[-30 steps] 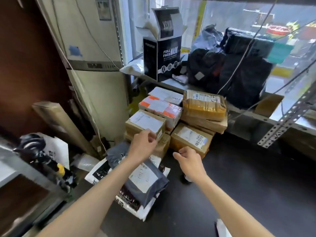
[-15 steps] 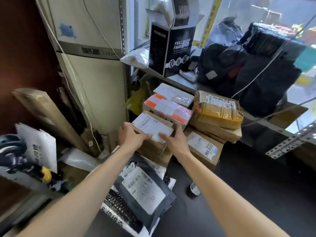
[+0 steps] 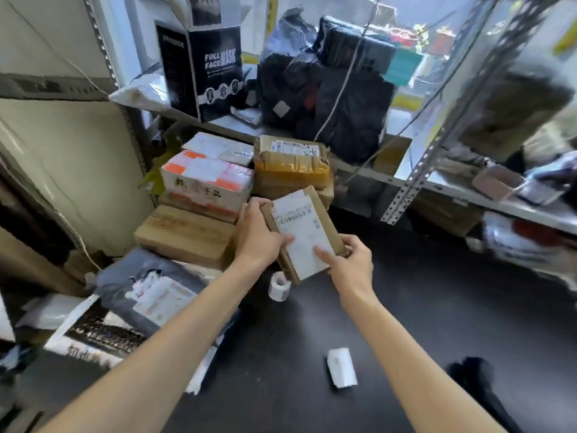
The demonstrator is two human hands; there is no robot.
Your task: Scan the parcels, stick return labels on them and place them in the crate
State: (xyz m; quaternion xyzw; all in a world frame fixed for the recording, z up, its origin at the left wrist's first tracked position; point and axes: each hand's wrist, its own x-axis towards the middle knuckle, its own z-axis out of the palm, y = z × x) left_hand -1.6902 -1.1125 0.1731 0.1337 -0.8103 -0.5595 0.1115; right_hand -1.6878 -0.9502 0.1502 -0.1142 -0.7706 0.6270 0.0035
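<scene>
I hold a small brown cardboard parcel with a white shipping label (image 3: 304, 232) in both hands, lifted over the dark tabletop (image 3: 437, 323) with the label facing me. My left hand (image 3: 259, 235) grips its left edge, thumb lying on the label. My right hand (image 3: 349, 264) clasps the near right corner, thumb pressed across the label. Just below the parcel a small roll of white labels (image 3: 278, 285) stands on the table. To the left sit a flat brown cardboard box (image 3: 184, 232) and a white carton with orange tape (image 3: 206, 182); behind is a brown parcel wrapped in yellow tape (image 3: 292, 160). A grey plastic mailer bag (image 3: 150, 285) lies under my left forearm.
</scene>
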